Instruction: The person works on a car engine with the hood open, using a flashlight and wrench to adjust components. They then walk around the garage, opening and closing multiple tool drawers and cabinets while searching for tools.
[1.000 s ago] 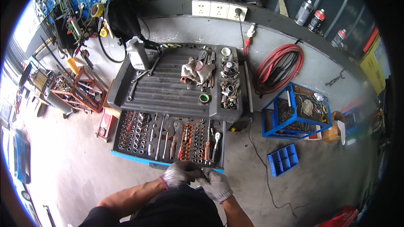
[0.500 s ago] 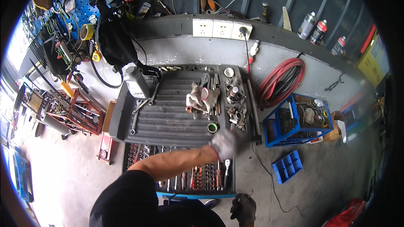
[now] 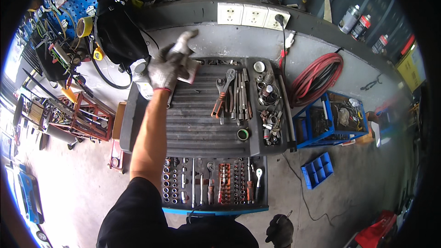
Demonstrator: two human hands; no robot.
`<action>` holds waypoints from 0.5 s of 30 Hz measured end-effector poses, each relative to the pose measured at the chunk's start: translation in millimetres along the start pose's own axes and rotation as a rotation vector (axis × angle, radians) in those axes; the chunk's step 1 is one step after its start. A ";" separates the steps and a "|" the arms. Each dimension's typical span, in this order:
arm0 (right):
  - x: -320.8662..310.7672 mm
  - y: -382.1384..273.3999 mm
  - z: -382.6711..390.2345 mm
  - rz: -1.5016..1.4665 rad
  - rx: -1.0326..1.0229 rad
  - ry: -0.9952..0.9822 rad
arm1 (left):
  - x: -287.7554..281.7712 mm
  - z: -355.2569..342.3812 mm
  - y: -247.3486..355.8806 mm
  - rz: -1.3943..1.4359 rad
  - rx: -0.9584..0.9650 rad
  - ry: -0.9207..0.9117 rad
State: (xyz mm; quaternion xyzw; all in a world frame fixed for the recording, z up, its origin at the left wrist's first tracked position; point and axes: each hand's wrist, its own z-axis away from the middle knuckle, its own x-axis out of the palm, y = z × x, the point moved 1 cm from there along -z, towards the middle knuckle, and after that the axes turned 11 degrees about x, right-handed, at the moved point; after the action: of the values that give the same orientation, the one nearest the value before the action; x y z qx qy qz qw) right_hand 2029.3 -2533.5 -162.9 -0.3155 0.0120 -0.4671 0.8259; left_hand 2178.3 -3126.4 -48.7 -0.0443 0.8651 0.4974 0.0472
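My left hand (image 3: 164, 70), in a greyish-white work glove, reaches over the back left of the black tray top (image 3: 183, 126). It is closed on a bundle of work gloves (image 3: 184, 41), partly hidden by the hand. Low at the right, my right hand (image 3: 280, 230) wears a dark glove, fingers curled round a thin, short stick-like piece (image 3: 289, 213); its kind cannot be made out. On the tray lie an orange-handled tool (image 3: 219, 104), a ratchet (image 3: 230, 75), several metal bars (image 3: 240, 94) and a green-rimmed roll (image 3: 242, 134).
An open drawer (image 3: 216, 210) of sockets and ratchets sits below the tray. To the right stand a blue-framed cart (image 3: 317, 135) and a blue divided bin (image 3: 317, 171). A red hose coil (image 3: 317, 80) hangs on the wall; a cable (image 3: 301, 193) crosses the floor.
My left hand has moved from the tray's front right to its back left. The work gloves have left the tray and are in that hand, uncovering the ratchet and orange-handled tool.
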 end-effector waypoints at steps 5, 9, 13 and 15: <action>-36.9 14.1 -27.3 -0.089 -0.039 -0.041 | 0.9 0.9 21.2 -0.439 0.035 -0.220; -17.8 0.7 -35.3 0.002 -0.039 -0.112 | -9.4 21.3 -126.6 -0.628 0.296 -0.845; -56.8 8.7 -26.0 -0.120 -0.082 -0.067 | 14.1 121.6 -37.5 -0.659 0.307 -0.637; -71.8 17.5 -19.7 -0.119 -0.067 0.001 | -10.4 161.5 -26.2 -0.650 0.116 -0.689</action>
State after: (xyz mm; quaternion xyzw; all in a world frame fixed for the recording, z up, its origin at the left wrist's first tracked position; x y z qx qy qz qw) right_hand 1996.0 -2481.2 -207.7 -0.3429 0.0094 -0.5148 0.7857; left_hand 2198.0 -2999.5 -150.8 -0.1424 0.7668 0.3934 0.4867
